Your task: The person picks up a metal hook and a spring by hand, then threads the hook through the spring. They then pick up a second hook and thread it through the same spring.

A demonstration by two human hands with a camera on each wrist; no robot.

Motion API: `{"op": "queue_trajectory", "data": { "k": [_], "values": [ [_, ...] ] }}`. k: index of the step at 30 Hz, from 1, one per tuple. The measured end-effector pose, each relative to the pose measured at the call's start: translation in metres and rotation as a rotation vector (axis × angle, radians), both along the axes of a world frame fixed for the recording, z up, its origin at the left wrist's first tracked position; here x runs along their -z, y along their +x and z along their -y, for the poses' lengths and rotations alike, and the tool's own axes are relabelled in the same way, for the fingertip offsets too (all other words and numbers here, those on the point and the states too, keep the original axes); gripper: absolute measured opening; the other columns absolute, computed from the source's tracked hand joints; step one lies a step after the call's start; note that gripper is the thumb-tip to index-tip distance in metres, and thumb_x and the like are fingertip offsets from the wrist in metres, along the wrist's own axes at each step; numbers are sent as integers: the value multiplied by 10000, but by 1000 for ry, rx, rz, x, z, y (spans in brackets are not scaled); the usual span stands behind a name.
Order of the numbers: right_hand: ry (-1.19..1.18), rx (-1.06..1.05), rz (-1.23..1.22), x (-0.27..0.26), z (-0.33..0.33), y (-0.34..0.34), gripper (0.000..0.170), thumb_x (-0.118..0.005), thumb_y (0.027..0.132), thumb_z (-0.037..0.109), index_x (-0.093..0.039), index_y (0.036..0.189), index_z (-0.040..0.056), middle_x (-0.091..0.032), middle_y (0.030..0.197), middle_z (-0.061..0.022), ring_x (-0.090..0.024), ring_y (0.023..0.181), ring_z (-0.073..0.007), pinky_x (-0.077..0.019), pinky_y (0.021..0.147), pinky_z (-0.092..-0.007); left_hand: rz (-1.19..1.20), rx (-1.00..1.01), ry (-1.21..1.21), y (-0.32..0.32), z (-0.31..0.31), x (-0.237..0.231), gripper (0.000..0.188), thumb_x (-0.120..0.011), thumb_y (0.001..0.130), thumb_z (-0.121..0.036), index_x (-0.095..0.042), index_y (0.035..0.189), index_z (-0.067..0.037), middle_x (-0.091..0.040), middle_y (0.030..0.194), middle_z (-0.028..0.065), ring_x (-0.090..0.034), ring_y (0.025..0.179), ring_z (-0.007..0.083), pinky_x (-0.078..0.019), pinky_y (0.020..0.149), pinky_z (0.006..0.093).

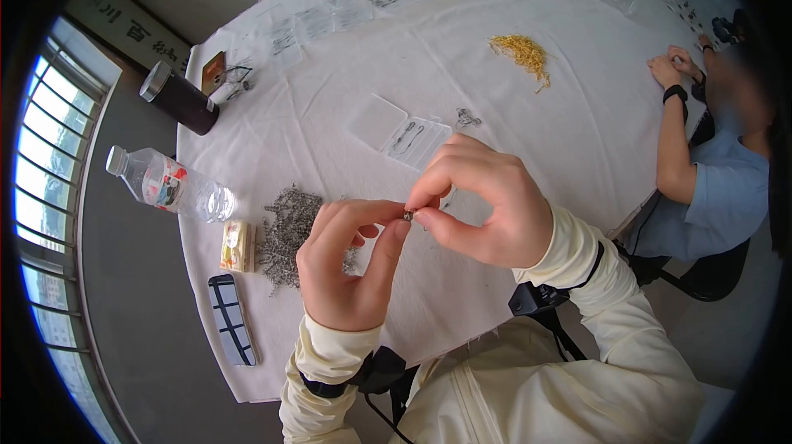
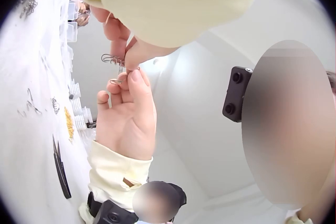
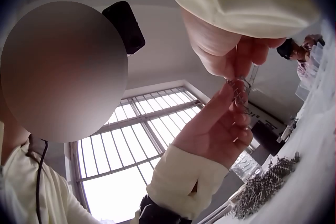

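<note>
Both hands meet above the white-covered table. My left hand [image 1: 342,271] pinches small metal wire hooks [image 2: 111,59] between thumb and forefinger. From the other side, the right hand [image 1: 491,205] pinches the same small metalwork at its fingertips, where a thin ring [image 2: 115,82] shows. In the right wrist view, bent wire [image 3: 240,97] juts past the touching fingertips; how the pieces join is hidden. Beside the left hand lies a tangled heap of silvery metal pieces [image 1: 289,229]. Beyond the hands, a clear plastic case [image 1: 431,147] lies open with dark hooks [image 1: 406,137] in it.
A bottle [image 1: 173,184], dark flask [image 1: 181,99], tissue pack [image 1: 238,246] and phone [image 1: 233,320] line the left edge. Farther off are a gold-coloured pile [image 1: 521,53] and several clear cases [image 1: 318,21]. Black scissors [image 2: 61,171] lie on the cloth. Another person [image 1: 701,172] sits at right.
</note>
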State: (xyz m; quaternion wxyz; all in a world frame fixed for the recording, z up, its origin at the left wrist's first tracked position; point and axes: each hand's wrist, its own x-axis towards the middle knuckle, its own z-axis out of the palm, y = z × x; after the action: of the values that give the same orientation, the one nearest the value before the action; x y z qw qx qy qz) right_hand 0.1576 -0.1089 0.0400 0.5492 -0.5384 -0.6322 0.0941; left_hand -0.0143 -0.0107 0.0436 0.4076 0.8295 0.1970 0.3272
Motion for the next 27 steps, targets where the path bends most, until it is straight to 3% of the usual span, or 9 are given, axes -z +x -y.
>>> {"op": "queue_trajectory", "data": {
  "k": [1, 3, 4, 6, 9, 19, 27],
  "values": [
    [0, -1, 0, 0, 0, 0, 134, -653, 760, -48, -670, 866, 34, -666, 839, -55, -611, 797, -191, -480, 746, -313, 0, -1, 0, -1, -1, 2, 147, -716, 849, -20, -685, 991, -35, -695, 870, 47, -602, 774, 155, -463, 695, 273],
    [-19, -6, -33, -2, 1, 0, 158, -640, 769, -45, -665, 903, 36, -662, 861, -51, -618, 793, -167, -483, 740, -309, 71, 56, -293, -2, -3, 6, 104, -682, 902, -35, -660, 1001, -11, -671, 908, 37, -587, 814, 115, -453, 741, 249],
    [-18, -7, -32, -3, 2, 0, 158, -640, 769, -45, -665, 903, 36, -662, 861, -51, -618, 793, -167, -483, 740, -309, 72, 55, -292, -3, -3, 6, 104, -682, 902, -35, -660, 1001, -11, -671, 908, 37, -587, 814, 115, -453, 741, 249],
    [-39, -14, -73, -5, 3, -1, 187, -631, 773, -43, -655, 941, 35, -655, 878, -49, -628, 786, -149, -489, 742, -305, 148, 139, -518, -3, -2, 4, 96, -647, 946, -44, -626, 1021, 10, -645, 953, 29, -569, 860, 86, -447, 789, 233],
    [-38, -48, -93, -5, 3, 0, 197, -629, 772, -41, -649, 953, 33, -651, 878, -51, -637, 777, -149, -497, 752, -304, 184, 169, -628, -3, 1, 1, 103, -629, 961, -43, -607, 1042, 16, -651, 975, 40, -579, 891, 89, -458, 815, 237],
    [-20, -61, -41, -5, 4, 2, 170, -637, 767, -39, -662, 922, 26, -649, 861, -50, -632, 799, -152, -500, 752, -294, 212, 215, -680, -3, 2, 1, 113, -635, 958, -38, -601, 1053, 13, -658, 990, 53, -603, 934, 104, -467, 844, 247],
    [-7, -78, -149, -3, 3, -2, 152, -667, 777, 1, -666, 914, 66, -626, 826, -26, -586, 747, -171, -468, 693, -299, 167, 176, -560, -3, 3, 2, 95, -658, 934, -32, -626, 1016, 6, -633, 937, 13, -506, 803, 72, -417, 754, 226]
  ]
}}
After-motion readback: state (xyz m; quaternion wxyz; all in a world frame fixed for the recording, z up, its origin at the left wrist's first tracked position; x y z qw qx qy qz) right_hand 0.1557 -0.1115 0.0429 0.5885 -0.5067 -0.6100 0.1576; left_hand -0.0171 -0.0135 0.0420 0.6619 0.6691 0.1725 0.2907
